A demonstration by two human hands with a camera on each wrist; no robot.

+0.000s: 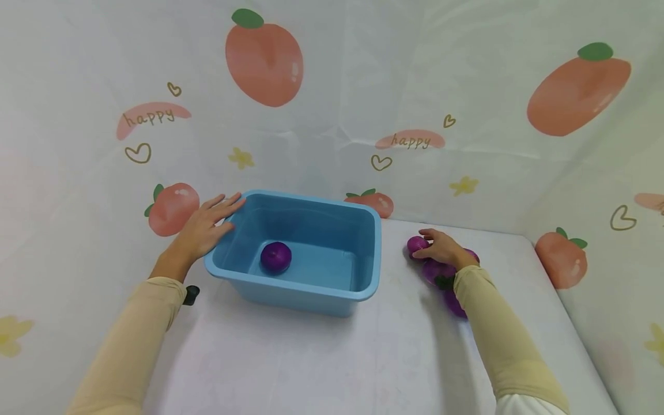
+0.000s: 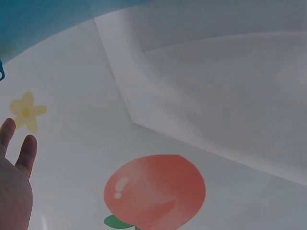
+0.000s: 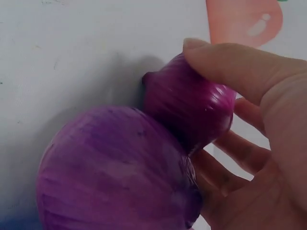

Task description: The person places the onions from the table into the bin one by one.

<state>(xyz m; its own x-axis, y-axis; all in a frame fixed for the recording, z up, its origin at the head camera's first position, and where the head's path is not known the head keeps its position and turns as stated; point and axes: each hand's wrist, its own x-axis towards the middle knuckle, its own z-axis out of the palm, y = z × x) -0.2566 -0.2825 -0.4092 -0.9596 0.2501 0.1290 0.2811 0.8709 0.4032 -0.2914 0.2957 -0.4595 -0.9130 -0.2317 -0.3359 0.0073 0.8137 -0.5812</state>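
Observation:
A light blue plastic basin [image 1: 306, 293] stands on the table with one round purple onion [image 1: 276, 257] inside. My left hand [image 1: 203, 229] rests on the basin's left rim, its fingers spread and fairly straight. On the right, my right hand [image 1: 444, 249] holds a small purple onion [image 3: 189, 103] between thumb and fingers. Against that one lies a larger purple onion [image 3: 112, 167], close under the fingers in the right wrist view. More purple produce [image 1: 455, 304] lies below the right hand and forearm, partly hidden, with a dark green part [image 1: 443, 282] among it.
White cloth printed with peaches, flowers and hearts covers the wall [image 1: 332, 75] behind and at the sides. A white tabletop [image 1: 290, 363] stretches in front of the basin. A small black object [image 1: 191, 295] shows beside the left wrist.

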